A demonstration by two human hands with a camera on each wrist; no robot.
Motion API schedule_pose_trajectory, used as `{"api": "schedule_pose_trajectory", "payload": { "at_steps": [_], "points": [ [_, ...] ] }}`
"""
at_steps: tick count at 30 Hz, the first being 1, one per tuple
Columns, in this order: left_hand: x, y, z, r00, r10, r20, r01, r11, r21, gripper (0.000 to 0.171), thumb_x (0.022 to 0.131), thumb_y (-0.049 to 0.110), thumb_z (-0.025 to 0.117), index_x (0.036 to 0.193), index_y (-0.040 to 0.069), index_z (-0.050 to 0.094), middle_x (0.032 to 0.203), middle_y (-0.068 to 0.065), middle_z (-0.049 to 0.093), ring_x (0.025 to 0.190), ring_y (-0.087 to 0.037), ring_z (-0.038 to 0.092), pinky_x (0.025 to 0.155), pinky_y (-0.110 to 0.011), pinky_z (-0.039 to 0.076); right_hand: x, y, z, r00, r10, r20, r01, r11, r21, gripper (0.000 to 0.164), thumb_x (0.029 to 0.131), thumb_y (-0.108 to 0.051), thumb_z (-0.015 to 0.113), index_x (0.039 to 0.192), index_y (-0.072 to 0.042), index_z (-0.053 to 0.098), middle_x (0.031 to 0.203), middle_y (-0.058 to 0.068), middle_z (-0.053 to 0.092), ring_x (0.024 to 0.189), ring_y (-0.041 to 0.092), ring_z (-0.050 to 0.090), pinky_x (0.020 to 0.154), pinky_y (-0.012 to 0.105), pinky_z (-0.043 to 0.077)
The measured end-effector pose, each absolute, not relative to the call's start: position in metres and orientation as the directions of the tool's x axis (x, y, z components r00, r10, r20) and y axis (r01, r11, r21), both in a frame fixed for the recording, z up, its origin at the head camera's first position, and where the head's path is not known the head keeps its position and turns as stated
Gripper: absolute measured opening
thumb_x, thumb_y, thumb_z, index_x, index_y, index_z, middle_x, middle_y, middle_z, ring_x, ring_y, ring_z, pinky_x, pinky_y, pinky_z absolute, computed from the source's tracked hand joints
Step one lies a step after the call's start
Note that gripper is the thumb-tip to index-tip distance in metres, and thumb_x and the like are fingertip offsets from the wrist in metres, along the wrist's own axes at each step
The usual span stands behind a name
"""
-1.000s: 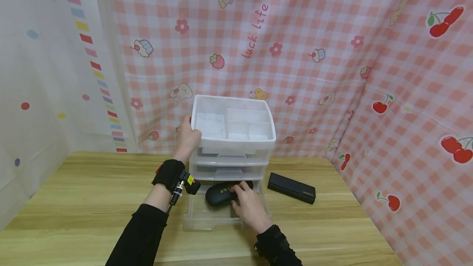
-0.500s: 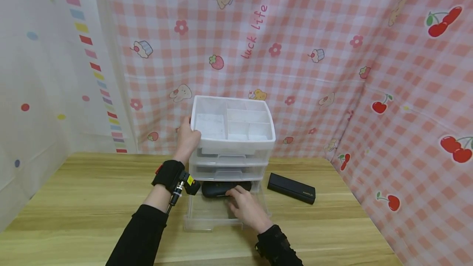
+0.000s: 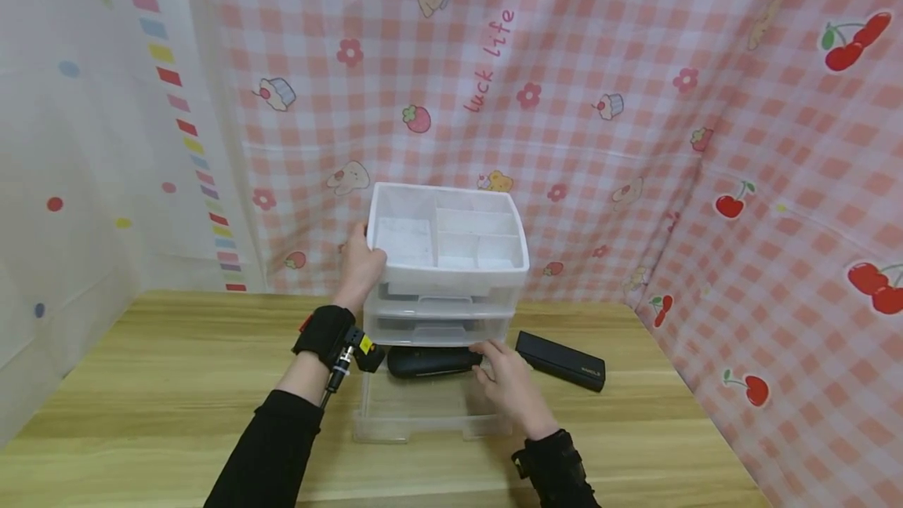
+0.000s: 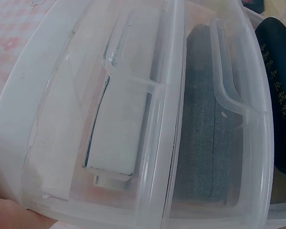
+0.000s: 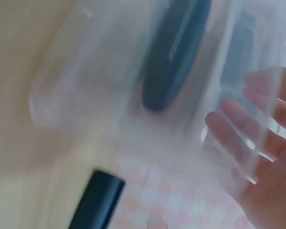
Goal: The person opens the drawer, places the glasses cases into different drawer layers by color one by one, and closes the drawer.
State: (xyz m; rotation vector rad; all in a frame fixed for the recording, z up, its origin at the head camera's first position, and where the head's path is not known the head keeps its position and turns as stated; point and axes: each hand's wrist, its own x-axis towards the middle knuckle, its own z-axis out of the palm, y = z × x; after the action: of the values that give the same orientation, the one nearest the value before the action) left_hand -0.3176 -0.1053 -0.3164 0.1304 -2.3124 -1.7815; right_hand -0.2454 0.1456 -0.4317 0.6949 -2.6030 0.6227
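Observation:
A white storage unit with clear drawers [image 3: 451, 279] stands on the table. My left hand [image 3: 361, 271] grips its upper left edge, thumb at the front. The bottom drawer [image 3: 382, 431] is pulled out. Across its rear part lies a black glasses case [image 3: 430, 364], partly under the drawers above; gold lettering shows on this case [image 4: 279, 95] in the left wrist view. My right hand [image 3: 513, 392] is by the case's right end and the drawer's right side, holding nothing. In the right wrist view, blurred, the fingers of the right hand [image 5: 257, 129] are spread and fairly straight.
A long black box [image 3: 560, 361] lies on the table right of the unit. Through the closed drawers show a white box [image 4: 117, 129] and a grey fabric case [image 4: 205, 124]. The unit's top tray [image 3: 404, 240] has compartments. A checked curtain [image 3: 564, 132] hangs behind.
The glasses case has slid back in the bottom drawer and turned to lie nearly straight across. My right hand has let go of it and moved right. The left hand stays put.

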Motion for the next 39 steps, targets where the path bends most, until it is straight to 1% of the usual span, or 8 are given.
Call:
{"api": "schedule_pose_trajectory", "payload": {
  "at_steps": [6,12,17,21,26,30,34,39],
  "points": [
    [-0.317,-0.106,-0.318,-0.972,-0.198,0.128,0.074,0.259,0.963,0.063,0.083,-0.007,0.04,0.144,0.004,0.03,0.145,-0.018,0.04,0.13,-0.033,0.04,0.111,-0.051,0.031,-0.25,0.174,-0.423,-0.844,-0.247,0.475,-0.439,0.827,-0.35,0.024,0.083,-0.008,0.07,0.108,-0.009,0.067,0.102,0.008,0.068,0.094,0.024,0.065,0.077,0.04,0.053],
    [-0.316,-0.107,-0.319,-0.973,-0.195,0.123,0.071,0.254,0.965,0.064,0.083,-0.007,0.039,0.146,0.005,0.028,0.145,-0.018,0.039,0.131,-0.034,0.039,0.111,-0.053,0.031,-0.26,0.202,-0.435,-0.885,-0.164,0.435,-0.35,0.851,-0.392,0.028,0.084,-0.007,0.069,0.111,-0.005,0.066,0.108,0.014,0.067,0.101,0.031,0.064,0.084,0.045,0.051],
    [-0.316,-0.107,-0.318,-0.972,-0.206,0.115,0.059,0.26,0.964,0.063,0.083,-0.006,0.041,0.144,0.005,0.03,0.145,-0.018,0.04,0.13,-0.034,0.04,0.111,-0.052,0.031,-0.267,0.222,-0.45,-0.921,-0.103,0.375,-0.25,0.895,-0.368,0.035,0.083,-0.012,0.07,0.117,-0.003,0.062,0.117,0.022,0.06,0.11,0.041,0.054,0.092,0.054,0.044],
    [-0.316,-0.107,-0.317,-0.973,-0.199,0.119,0.062,0.271,0.961,0.062,0.084,-0.006,0.04,0.144,0.004,0.03,0.145,-0.018,0.04,0.13,-0.034,0.04,0.11,-0.052,0.032,-0.269,0.238,-0.455,-0.949,-0.065,0.31,-0.183,0.911,-0.37,0.047,0.083,-0.016,0.071,0.125,-0.002,0.056,0.126,0.027,0.05,0.12,0.049,0.043,0.096,0.061,0.037],
    [-0.317,-0.107,-0.318,-0.969,-0.205,0.135,0.07,0.297,0.952,0.064,0.082,-0.005,0.039,0.145,0.005,0.031,0.145,-0.018,0.041,0.131,-0.034,0.04,0.109,-0.051,0.035,-0.272,0.254,-0.454,-0.971,-0.051,0.234,-0.14,0.913,-0.382,0.06,0.083,-0.018,0.071,0.135,0.0,0.047,0.136,0.031,0.042,0.129,0.053,0.033,0.104,0.064,0.03],
    [-0.316,-0.108,-0.318,-0.973,-0.193,0.125,0.065,0.289,0.955,0.064,0.084,-0.005,0.039,0.146,0.007,0.03,0.146,-0.018,0.04,0.133,-0.034,0.039,0.109,-0.051,0.034,-0.274,0.262,-0.454,-0.984,-0.051,0.169,-0.112,0.922,-0.371,0.064,0.084,-0.017,0.07,0.139,0.001,0.042,0.139,0.031,0.04,0.131,0.057,0.028,0.105,0.067,0.026],
    [-0.316,-0.107,-0.318,-0.976,-0.182,0.117,0.063,0.282,0.957,0.063,0.086,-0.004,0.038,0.146,0.008,0.029,0.147,-0.017,0.038,0.134,-0.034,0.038,0.109,-0.051,0.034,-0.276,0.267,-0.453,-0.989,-0.072,0.131,-0.114,0.931,-0.347,0.065,0.083,-0.017,0.07,0.139,0.0,0.042,0.139,0.029,0.042,0.131,0.057,0.029,0.103,0.069,0.026],
    [-0.316,-0.107,-0.318,-0.974,-0.191,0.12,0.062,0.285,0.956,0.063,0.086,-0.004,0.038,0.146,0.007,0.028,0.147,-0.017,0.038,0.134,-0.033,0.038,0.11,-0.051,0.034,-0.282,0.269,-0.453,-0.991,-0.084,0.108,-0.114,0.942,-0.316,0.062,0.082,-0.015,0.072,0.137,-0.002,0.046,0.137,0.027,0.047,0.129,0.051,0.038,0.099,0.073,0.027]
  ]
}}
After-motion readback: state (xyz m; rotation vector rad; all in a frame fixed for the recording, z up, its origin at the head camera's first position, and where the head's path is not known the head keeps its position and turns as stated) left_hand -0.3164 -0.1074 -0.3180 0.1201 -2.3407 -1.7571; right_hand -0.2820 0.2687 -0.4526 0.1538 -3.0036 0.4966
